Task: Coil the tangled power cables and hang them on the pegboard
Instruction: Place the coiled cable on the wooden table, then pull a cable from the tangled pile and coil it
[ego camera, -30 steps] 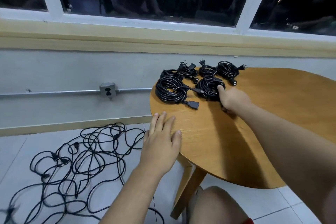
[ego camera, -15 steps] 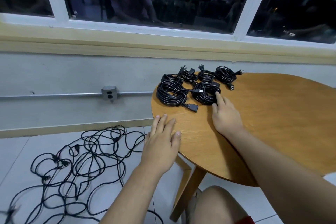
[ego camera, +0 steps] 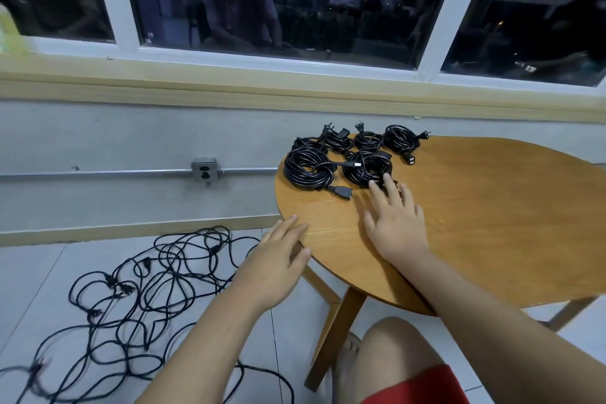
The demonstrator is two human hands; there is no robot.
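Black power cables [ego camera: 147, 289] sprawl tangled on the white tile floor [ego camera: 49, 272] left of the round wooden desk [ego camera: 492, 223], where coiled black cables [ego camera: 292, 170] sit — my left grip [ego camera: 278, 266] and right grip [ego camera: 396, 223] lie flat-fingered, empty — so I'd work one cable loose from its end before looping.

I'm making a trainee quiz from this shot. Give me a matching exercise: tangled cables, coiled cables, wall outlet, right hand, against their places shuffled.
1 tangled cables
2 coiled cables
3 wall outlet
4 right hand

A on the metal conduit
B grouped on the round wooden table
C flat on the table, fingertips at a coil
D loose on the tiled floor

Pairs: 1-D, 2-B, 3-A, 4-C
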